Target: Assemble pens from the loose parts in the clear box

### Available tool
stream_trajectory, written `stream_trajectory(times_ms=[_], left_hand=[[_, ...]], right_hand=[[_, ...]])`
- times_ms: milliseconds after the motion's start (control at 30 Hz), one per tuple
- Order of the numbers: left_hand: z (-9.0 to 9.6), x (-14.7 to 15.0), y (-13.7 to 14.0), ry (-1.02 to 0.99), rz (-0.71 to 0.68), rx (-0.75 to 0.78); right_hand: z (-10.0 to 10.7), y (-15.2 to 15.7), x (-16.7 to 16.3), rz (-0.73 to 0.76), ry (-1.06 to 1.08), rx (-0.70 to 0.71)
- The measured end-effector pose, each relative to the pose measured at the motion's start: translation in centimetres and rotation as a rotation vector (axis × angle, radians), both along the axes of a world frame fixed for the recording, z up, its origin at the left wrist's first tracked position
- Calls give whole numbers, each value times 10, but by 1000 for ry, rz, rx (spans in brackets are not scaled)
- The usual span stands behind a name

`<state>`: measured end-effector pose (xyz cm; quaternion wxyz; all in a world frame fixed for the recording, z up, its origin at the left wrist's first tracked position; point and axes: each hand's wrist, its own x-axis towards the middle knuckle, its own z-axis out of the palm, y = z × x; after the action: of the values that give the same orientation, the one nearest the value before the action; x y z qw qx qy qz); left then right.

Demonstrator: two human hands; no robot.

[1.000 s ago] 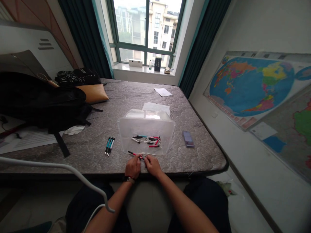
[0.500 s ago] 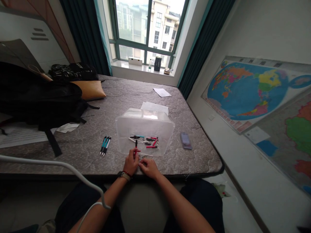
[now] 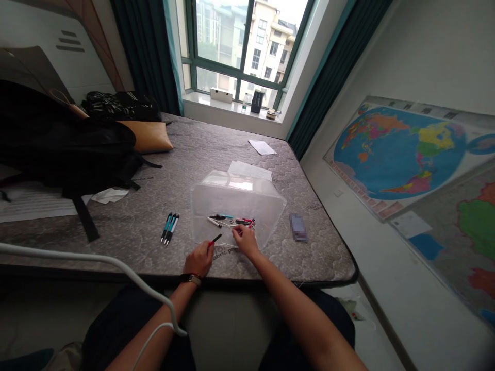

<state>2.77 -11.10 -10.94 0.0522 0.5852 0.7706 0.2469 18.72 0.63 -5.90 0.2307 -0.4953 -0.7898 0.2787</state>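
My left hand (image 3: 198, 259) is closed around a red-and-black pen piece (image 3: 217, 238), its black end pointing up and to the right. My right hand (image 3: 245, 240) reaches into the opening of a clear plastic box (image 3: 237, 198) that lies on its side. Its thumb and fingers are pinched by the loose pen parts; whether something sits between them is too small to make out. Inside the box are black, blue and red pen parts (image 3: 222, 217) and a white tube (image 3: 214, 222). Left of the box, pens with teal and white barrels (image 3: 169, 229) lie side by side on the mattress.
The quilted mattress (image 3: 185, 149) carries papers (image 3: 251, 169) behind the box and a phone-like, blurred item (image 3: 298, 228) at right. A black backpack (image 3: 69, 144) and a tan pouch (image 3: 149, 136) lie at left. A white cable-like arm (image 3: 116, 265) crosses the near left.
My right hand has moved forward and right, into the box among the pen parts. My left hand has drawn back left, and its red-and-black piece now tilts right.
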Motion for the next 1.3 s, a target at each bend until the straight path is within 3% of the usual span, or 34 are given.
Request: stream_trajectory(times_ms=[167, 333, 633, 833, 1033, 1167, 1300], left_hand=[[7, 1, 0, 21, 10, -64], [11, 2, 1, 36, 15, -102], [13, 2, 0, 32, 11, -88], [18, 3, 0, 22, 19, -114], [21, 4, -1, 19, 17, -135], [20, 4, -1, 29, 24, -127], [16, 3, -1, 34, 9, -117]], right_hand=[[19, 60, -28, 108, -518, 93], [10, 70, -40, 240, -722, 126], [7, 72, -33, 354, -737, 178], [0, 65, -26, 339, -658, 283], [1, 66, -34, 310, -614, 193], [5, 55, -28, 211, -427, 175], [6, 31, -5, 295, -156, 127]])
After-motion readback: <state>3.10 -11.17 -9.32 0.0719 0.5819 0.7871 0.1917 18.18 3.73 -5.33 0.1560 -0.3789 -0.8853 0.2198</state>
